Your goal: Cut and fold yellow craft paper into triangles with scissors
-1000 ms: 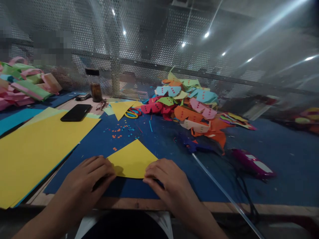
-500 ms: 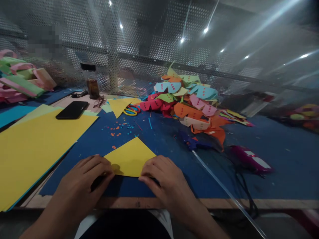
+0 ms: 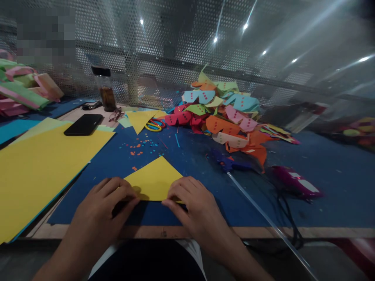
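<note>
A yellow sheet of paper [image 3: 156, 179], folded into a triangle, lies on the blue work surface before me with its point facing away. My left hand [image 3: 109, 197] pinches the near left part of its straight edge between thumb and fingers. At the right part of that same edge, my right hand [image 3: 190, 199] pinches the paper likewise. The outer corners of the triangle are hidden beneath my hands. Small orange and blue paper scraps [image 3: 140, 146] are scattered just beyond the triangle's tip.
Large yellow sheets [image 3: 52, 164] lie at left under a black phone [image 3: 83, 125]. Behind stand a bottle [image 3: 106, 91] and scissors [image 3: 156, 125]. Cut, dotted paper shapes [image 3: 222, 121] form a pile. Right are a blue glue gun [image 3: 227, 162] with a clear glue stick [image 3: 263, 216] and a magenta device [image 3: 295, 182].
My left hand has slid slightly right along the folded edge, bringing the two hands a little closer. The camera view has shifted slightly; the paper stays in both hands.
</note>
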A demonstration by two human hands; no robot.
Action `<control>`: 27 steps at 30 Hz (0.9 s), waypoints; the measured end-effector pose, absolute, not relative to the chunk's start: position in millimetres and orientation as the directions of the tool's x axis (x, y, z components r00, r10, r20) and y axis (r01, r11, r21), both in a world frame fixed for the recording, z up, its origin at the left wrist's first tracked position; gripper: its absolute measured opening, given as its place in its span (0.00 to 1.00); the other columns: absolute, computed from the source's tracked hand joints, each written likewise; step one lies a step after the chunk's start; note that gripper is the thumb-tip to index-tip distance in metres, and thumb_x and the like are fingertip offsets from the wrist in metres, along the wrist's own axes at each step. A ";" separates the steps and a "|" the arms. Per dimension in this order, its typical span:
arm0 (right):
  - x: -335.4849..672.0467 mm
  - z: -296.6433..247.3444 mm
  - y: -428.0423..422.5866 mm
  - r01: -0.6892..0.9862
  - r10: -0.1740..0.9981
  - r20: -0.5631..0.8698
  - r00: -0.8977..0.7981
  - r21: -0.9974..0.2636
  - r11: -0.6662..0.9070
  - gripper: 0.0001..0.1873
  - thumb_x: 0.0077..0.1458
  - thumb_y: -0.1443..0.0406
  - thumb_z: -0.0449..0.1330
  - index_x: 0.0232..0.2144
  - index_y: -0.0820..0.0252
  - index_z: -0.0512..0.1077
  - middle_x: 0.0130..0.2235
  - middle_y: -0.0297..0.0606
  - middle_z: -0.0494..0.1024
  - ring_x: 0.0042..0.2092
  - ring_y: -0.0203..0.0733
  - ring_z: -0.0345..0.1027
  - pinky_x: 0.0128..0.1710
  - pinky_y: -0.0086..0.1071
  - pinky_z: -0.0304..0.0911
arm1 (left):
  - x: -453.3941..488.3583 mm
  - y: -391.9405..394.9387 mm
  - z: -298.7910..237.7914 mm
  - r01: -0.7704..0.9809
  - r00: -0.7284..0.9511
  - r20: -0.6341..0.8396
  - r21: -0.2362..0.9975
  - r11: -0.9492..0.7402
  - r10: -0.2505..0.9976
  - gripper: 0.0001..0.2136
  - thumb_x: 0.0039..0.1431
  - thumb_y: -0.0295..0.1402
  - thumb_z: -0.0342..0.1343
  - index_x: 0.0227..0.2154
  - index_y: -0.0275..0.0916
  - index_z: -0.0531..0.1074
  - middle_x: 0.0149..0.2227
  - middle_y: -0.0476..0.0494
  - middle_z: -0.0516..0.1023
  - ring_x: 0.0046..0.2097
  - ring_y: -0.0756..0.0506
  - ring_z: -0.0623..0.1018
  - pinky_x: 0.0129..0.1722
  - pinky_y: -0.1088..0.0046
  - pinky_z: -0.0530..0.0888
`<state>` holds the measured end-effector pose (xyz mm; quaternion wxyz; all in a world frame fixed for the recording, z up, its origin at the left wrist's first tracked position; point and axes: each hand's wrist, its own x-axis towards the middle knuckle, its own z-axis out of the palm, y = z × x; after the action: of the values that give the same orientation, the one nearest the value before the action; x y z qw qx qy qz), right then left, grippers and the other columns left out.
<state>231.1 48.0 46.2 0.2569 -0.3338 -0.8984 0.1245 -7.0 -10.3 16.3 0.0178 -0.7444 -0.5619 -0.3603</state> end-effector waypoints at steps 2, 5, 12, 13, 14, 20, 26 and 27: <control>231.1 46.0 48.0 0.534 0.672 0.369 -0.642 -0.413 0.738 0.04 0.62 0.65 0.64 0.35 0.57 0.72 0.38 0.36 0.78 0.43 0.42 0.69 0.43 0.36 0.62 | -6.8 -10.2 14.8 0.854 0.097 0.548 0.383 -0.352 0.831 0.09 0.67 0.37 0.54 0.32 0.44 0.74 0.36 0.47 0.77 0.41 0.43 0.76 0.40 0.66 0.72; 231.1 46.1 48.0 0.541 0.677 0.369 -0.636 -0.412 0.733 0.04 0.61 0.65 0.65 0.34 0.57 0.72 0.38 0.36 0.78 0.43 0.42 0.68 0.43 0.35 0.62 | -8.0 -10.4 13.3 0.861 0.102 0.524 0.379 -0.339 0.845 0.08 0.67 0.38 0.54 0.33 0.44 0.74 0.37 0.47 0.77 0.41 0.43 0.76 0.40 0.66 0.71; 230.2 46.7 46.8 0.557 0.677 0.377 -0.633 -0.386 0.736 0.04 0.63 0.65 0.63 0.34 0.57 0.72 0.39 0.37 0.77 0.43 0.42 0.68 0.43 0.35 0.63 | -8.0 -10.2 14.2 0.847 0.063 0.498 0.432 -0.310 0.865 0.10 0.67 0.42 0.54 0.33 0.44 0.74 0.37 0.46 0.77 0.41 0.42 0.75 0.40 0.64 0.72; 230.2 46.4 46.8 0.557 0.676 0.378 -0.633 -0.384 0.737 0.03 0.63 0.65 0.62 0.35 0.57 0.72 0.39 0.37 0.77 0.43 0.42 0.68 0.43 0.35 0.63 | -8.0 -9.8 14.0 0.845 0.063 0.500 0.434 -0.313 0.863 0.10 0.67 0.42 0.54 0.33 0.44 0.74 0.36 0.47 0.77 0.41 0.42 0.75 0.40 0.64 0.72; 230.2 46.1 46.9 0.555 0.675 0.378 -0.634 -0.385 0.737 0.03 0.64 0.66 0.62 0.35 0.57 0.72 0.39 0.37 0.76 0.43 0.42 0.68 0.43 0.36 0.63 | -8.2 -9.3 13.7 0.845 0.067 0.502 0.431 -0.316 0.862 0.10 0.67 0.42 0.54 0.33 0.44 0.74 0.37 0.47 0.77 0.41 0.42 0.76 0.40 0.64 0.72; 230.2 45.3 47.9 0.560 0.699 0.352 -0.622 -0.425 0.712 0.04 0.63 0.67 0.62 0.34 0.58 0.71 0.39 0.37 0.76 0.43 0.44 0.67 0.43 0.37 0.62 | -8.9 -7.5 11.5 0.858 0.084 0.507 0.401 -0.320 0.858 0.10 0.67 0.42 0.55 0.33 0.45 0.73 0.37 0.47 0.77 0.41 0.42 0.76 0.40 0.63 0.72; 227.4 46.3 46.9 0.584 0.722 0.339 -0.604 -0.428 0.690 0.05 0.61 0.68 0.64 0.33 0.59 0.70 0.39 0.37 0.76 0.43 0.44 0.66 0.44 0.38 0.62 | -6.4 -8.3 12.2 0.890 0.079 0.509 0.352 -0.290 0.857 0.10 0.66 0.42 0.55 0.32 0.45 0.73 0.36 0.47 0.77 0.41 0.41 0.76 0.39 0.63 0.71; 226.7 46.5 46.7 0.589 0.724 0.338 -0.602 -0.424 0.688 0.06 0.61 0.68 0.64 0.32 0.59 0.70 0.39 0.37 0.76 0.43 0.44 0.66 0.44 0.38 0.62 | -6.4 -8.1 12.2 0.897 0.086 0.509 0.334 -0.288 0.856 0.10 0.66 0.42 0.55 0.32 0.45 0.73 0.36 0.47 0.77 0.41 0.41 0.76 0.39 0.63 0.71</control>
<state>226.7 46.7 46.5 0.2482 -0.3709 -0.8845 0.1358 -6.4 -8.1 12.2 0.0321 -0.7360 -0.5957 -0.3199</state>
